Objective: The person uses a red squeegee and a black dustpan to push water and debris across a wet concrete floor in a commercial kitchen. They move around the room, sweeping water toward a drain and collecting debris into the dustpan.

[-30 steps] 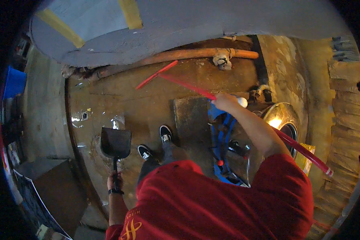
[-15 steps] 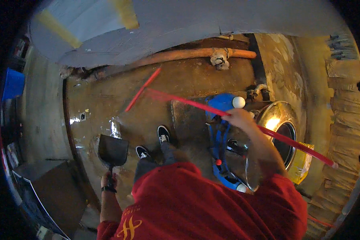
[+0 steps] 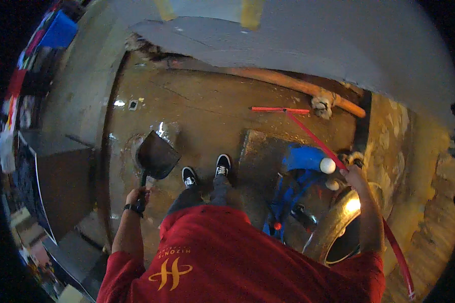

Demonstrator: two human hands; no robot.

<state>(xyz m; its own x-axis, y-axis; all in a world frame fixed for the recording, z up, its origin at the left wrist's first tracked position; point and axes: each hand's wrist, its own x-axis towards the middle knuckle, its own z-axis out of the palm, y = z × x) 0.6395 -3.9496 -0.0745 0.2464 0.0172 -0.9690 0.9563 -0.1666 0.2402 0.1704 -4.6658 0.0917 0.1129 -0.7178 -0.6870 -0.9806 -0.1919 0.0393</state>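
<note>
My left hand (image 3: 138, 197) is closed round the short handle of a dark dustpan (image 3: 157, 154), its pan held low over the wet floor (image 3: 187, 126). Out to the right, my right hand (image 3: 353, 177) grips the long red pole of a floor squeegee (image 3: 316, 139). The squeegee's narrow red crossbar lies out ahead, near the foot of the far wall. Behind my right hand the pole runs back past my forearm to the lower right. My feet in black shoes (image 3: 222, 165) stand between the two tools.
An orange pipe (image 3: 275, 81) runs along the far wall. A small drain (image 3: 133, 104) is set in the floor at left. On the right stand a blue frame with white knobs (image 3: 299, 157) and a shiny round metal drum (image 3: 328, 227). A dark box (image 3: 63, 187) stands left.
The squeegee's crossbar has swung from ahead of me to the far right, and my right hand has moved outward. My left hand still holds the dustpan. The whole view has turned.
</note>
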